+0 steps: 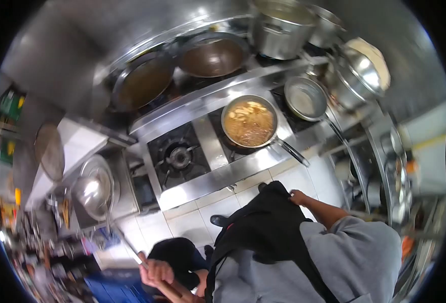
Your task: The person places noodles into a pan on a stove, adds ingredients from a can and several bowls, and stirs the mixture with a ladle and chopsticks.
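At the lower left, my left hand point(157, 272) is closed around the long handle of a large metal ladle point(91, 193). The ladle's shiny round bowl is over a metal basin point(113, 174) beside the stove. My right hand point(298, 197) is at the edge of my black apron point(263, 217), its fingers curled against the cloth. In front of me, a frying pan point(248, 129) sits on a burner with brown bubbling liquid and pale pieces in it. Its black handle points toward me, apart from both hands.
An unused burner point(178, 157) is left of the pan. Another pan point(306, 99) stands to its right. Two woks point(213, 56) and a tall pot point(282, 35) line the back. Stacked metal bowls point(357, 76) stand at right. Someone in dark clothing point(175, 252) is close at my left.
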Tool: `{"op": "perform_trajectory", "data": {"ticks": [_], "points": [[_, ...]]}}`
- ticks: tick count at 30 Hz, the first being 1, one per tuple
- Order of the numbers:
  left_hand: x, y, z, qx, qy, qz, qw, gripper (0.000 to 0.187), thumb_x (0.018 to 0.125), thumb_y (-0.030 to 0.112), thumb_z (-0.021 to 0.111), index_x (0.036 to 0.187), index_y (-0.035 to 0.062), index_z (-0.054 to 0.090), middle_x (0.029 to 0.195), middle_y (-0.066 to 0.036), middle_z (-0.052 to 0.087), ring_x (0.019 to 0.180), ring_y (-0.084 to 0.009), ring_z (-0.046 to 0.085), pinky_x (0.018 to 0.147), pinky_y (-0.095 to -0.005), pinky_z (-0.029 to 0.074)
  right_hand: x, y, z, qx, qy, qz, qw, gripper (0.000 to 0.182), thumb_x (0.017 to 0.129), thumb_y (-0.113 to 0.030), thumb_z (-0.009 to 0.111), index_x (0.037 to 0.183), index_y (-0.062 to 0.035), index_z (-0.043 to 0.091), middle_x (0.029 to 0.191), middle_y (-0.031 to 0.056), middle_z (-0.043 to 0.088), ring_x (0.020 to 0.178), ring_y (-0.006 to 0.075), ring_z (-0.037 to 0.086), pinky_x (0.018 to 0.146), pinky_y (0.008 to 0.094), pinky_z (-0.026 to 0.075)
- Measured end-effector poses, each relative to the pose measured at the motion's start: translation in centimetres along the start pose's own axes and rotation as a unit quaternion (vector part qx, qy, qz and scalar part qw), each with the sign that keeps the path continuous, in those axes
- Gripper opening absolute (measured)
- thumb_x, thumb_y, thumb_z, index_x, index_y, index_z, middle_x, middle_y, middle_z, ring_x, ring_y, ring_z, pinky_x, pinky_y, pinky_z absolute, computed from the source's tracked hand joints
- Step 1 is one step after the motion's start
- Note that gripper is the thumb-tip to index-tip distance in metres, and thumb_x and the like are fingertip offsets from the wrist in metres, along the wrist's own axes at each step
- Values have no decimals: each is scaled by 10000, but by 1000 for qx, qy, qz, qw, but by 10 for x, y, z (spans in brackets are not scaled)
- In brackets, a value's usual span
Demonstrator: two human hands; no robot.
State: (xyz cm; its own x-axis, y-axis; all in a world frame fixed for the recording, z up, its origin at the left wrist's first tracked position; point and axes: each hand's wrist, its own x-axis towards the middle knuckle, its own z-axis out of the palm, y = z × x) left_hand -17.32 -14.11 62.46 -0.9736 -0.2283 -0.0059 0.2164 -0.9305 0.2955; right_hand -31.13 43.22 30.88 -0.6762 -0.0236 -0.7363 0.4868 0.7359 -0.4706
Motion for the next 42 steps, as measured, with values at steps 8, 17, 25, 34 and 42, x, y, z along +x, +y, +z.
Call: {"op": "perform_trajectory", "data": {"ticks": [8, 17, 25, 34, 42], "points": [[-47, -221, 32, -29, 265, -83, 960, 185, 1003, 155, 467, 1179, 102, 456, 543, 40, 402, 377, -87, 402, 350, -271, 309, 111, 55, -119, 39, -317, 160, 934, 290, 898, -389, 540, 899, -108, 613, 902, 24, 599, 793, 210, 557, 811, 437, 456], [-81, -342, 45, -14, 177, -67, 982, 136, 951, 168, 567, 992, 150, 438, 574, 63, 416, 400, -56, 434, 374, -235, 350, 146, -41, -92, -146, -539, 67, 827, 304, 910, -392, 525, 936, -103, 616, 934, 27, 607, 828, 216, 566, 829, 443, 459], [-132, -389, 52, -16, 194, -31, 980, 121, 946, 154, 553, 973, 150, 436, 571, 57, 411, 405, -64, 422, 376, -246, 344, 140, -5, -141, -59, -573, 25, 817, 319, 920, -395, 510, 969, -99, 618, 963, 30, 613, 859, 220, 574, 845, 448, 461], [-191, -453, 51, -32, 226, 12, 974, 139, 954, 126, 560, 1018, 155, 439, 596, 43, 400, 425, -84, 400, 410, -256, 340, 113, 95, -213, 105, -579, 19, 809, 338, 932, -398, 495, 1006, -94, 621, 995, 34, 621, 893, 226, 583, 863, 454, 463], [-208, -476, 61, -44, 277, 23, 960, 135, 942, 104, 574, 1011, 140, 465, 590, 44, 400, 425, -84, 404, 418, -247, 345, 125, 168, -290, 273, -580, -8, 767, 357, 943, -402, 481, 1039, -89, 623, 1023, 37, 627, 924, 230, 591, 878, 460, 465]]}}
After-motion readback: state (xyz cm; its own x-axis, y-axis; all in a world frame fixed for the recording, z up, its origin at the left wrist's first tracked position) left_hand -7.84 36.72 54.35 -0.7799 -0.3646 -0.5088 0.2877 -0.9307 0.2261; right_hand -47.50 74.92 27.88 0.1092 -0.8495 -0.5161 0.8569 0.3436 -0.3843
